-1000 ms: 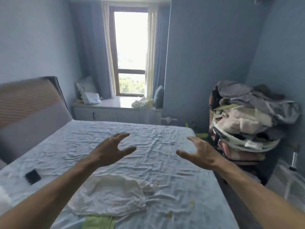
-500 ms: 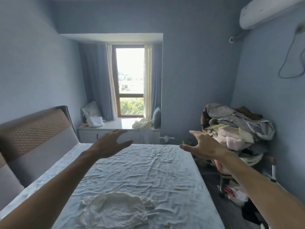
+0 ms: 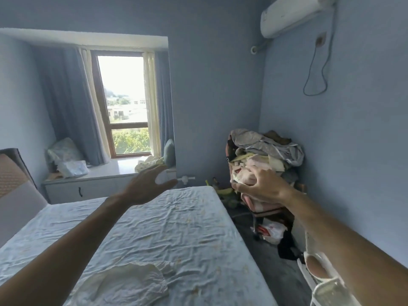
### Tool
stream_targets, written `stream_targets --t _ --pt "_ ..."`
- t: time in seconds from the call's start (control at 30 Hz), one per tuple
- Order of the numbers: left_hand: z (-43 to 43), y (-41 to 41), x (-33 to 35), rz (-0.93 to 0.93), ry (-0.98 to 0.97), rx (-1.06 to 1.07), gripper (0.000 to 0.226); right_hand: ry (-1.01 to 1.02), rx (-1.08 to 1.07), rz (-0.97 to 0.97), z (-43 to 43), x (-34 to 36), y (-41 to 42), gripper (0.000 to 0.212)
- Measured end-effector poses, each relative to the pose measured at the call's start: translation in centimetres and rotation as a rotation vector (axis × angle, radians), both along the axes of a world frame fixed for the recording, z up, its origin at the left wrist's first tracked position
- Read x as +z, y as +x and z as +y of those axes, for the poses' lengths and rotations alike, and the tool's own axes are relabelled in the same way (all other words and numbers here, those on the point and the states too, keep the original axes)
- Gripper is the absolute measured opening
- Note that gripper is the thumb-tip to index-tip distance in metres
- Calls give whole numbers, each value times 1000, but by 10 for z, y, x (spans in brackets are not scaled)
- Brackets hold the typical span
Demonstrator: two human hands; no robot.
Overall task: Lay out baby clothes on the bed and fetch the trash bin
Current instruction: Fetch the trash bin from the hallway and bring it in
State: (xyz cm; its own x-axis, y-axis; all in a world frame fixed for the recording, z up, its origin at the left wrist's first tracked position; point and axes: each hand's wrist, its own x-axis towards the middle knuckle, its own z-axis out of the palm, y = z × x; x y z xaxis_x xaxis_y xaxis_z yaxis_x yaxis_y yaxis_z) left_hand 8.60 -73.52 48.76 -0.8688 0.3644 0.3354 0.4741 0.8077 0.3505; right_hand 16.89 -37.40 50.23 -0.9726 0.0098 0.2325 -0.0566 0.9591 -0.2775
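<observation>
A white baby garment point(image 3: 123, 283) lies flat on the bed point(image 3: 165, 228), near its lower edge. My left hand point(image 3: 148, 186) is stretched out over the far end of the bed, fingers apart, holding nothing. My right hand point(image 3: 258, 186) is raised to the right of the bed, fingers spread and curled, in front of a heap of clothes point(image 3: 262, 155) piled on a pink chair in the corner. I cannot tell if the fingers touch the heap. No trash bin is in view.
A window seat with cabinets point(image 3: 88, 186) runs behind the bed, with pillows and cloth on it. A plastic bag point(image 3: 271, 233) and dark items lie on the floor by the chair. A white rack point(image 3: 324, 281) stands at the lower right. A narrow floor strip separates bed and wall.
The view has lifted and turned right. Both hands rose away from the garment. My right hand moved toward the clothes heap in the corner and its fingers curled.
</observation>
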Motion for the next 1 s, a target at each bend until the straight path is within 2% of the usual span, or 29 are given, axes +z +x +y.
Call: stream_targets --t 0.13,0.23,0.43,0.5,0.57,0.7,0.8,1.0 --pt "42 -18 2 -5 17 -168 82 -78 -141 22 26 3 47 103" --pt "87 -14 4 12 -18 -319 93 -92 -287 14 44 3 93 99" --pt "203 30 -2 -45 -2 -619 92 -127 -586 0 89 -5 219 113" --pt "250 56 -7 -33 -15 -724 89 -134 -683 15 106 -5 268 108" --pt "301 85 -11 -20 -42 -805 99 -134 -786 26 123 -5 318 106" --pt "402 158 -14 -40 -74 -1023 100 -143 -1002 40 155 -9 425 113" --pt "476 222 -11 -39 -65 -1168 109 -153 -1168 51 177 -10 506 118" --pt "602 363 0 -34 -49 -1438 90 -84 -1457 91 209 -4 651 122"
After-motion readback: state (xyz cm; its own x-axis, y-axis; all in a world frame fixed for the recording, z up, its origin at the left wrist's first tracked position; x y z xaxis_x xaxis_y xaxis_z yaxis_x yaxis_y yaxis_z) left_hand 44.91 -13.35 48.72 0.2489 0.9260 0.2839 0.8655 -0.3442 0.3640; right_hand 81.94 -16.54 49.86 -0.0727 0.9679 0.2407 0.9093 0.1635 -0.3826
